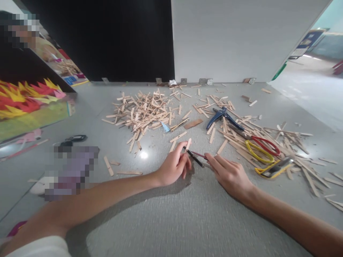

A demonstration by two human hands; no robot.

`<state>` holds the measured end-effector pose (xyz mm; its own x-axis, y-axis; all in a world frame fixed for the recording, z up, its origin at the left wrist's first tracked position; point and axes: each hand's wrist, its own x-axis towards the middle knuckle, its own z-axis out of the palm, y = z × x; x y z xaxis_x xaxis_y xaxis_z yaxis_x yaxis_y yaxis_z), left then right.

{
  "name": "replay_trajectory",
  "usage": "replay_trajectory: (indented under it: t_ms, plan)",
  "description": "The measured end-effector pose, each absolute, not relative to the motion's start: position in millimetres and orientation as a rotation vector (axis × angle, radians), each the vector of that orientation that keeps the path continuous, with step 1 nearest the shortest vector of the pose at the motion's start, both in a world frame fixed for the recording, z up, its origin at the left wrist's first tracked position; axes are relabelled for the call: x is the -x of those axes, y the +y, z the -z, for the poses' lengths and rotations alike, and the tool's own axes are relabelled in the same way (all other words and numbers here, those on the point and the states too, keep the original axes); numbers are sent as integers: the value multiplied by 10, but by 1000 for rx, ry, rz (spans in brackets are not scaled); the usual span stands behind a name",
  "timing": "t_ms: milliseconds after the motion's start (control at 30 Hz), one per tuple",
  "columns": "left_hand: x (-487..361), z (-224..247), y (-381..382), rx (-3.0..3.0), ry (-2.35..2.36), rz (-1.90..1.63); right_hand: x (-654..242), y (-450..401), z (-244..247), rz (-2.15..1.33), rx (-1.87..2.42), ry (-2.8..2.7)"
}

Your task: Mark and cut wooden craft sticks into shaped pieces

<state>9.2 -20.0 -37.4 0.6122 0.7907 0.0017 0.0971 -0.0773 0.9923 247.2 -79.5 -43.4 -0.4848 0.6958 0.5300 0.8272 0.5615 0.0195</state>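
Observation:
Near the middle of the table, my left hand [174,166] is closed, pinching a short wooden craft stick [188,144] between thumb and forefinger. A black pen-like rod [197,159] slants down from beside those fingertips; whether the hand grips it or it lies on the table, I cannot tell. My right hand [232,175] is closed around a thin, dark reddish rod [198,154]. Its tip points left, close to the craft stick and crossing near the black rod. The rod's other end is hidden inside the right hand.
Beyond my hands lies a heap of loose craft sticks [144,110]. To the right are blue-handled pliers [223,116], scissors with red and yellow handles [259,151] and a yellow cutter [276,167]. A black and white upright board [219,43] closes off the back.

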Motion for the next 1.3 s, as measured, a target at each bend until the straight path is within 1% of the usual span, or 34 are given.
replay_trajectory:
  t_ms: [267,467,633,1100,1300]
  plan:
    - [-62,367,-213,-1557,692,-639,-2476,-854,250,605,1101,-2377]
    - [-65,352,-212,-1465,662,-628,-2495,-847,301,484,1116,-2341]
    - [-69,366,-214,-1477,674,-636,-2497,-835,325,457,1130,-2344]
    - [-81,351,-223,-1497,701,-637,-2472,-813,294,514,1117,-2337]
    - [-87,369,-219,-1659,719,-659,-2398,-905,75,693,1204,-2491]
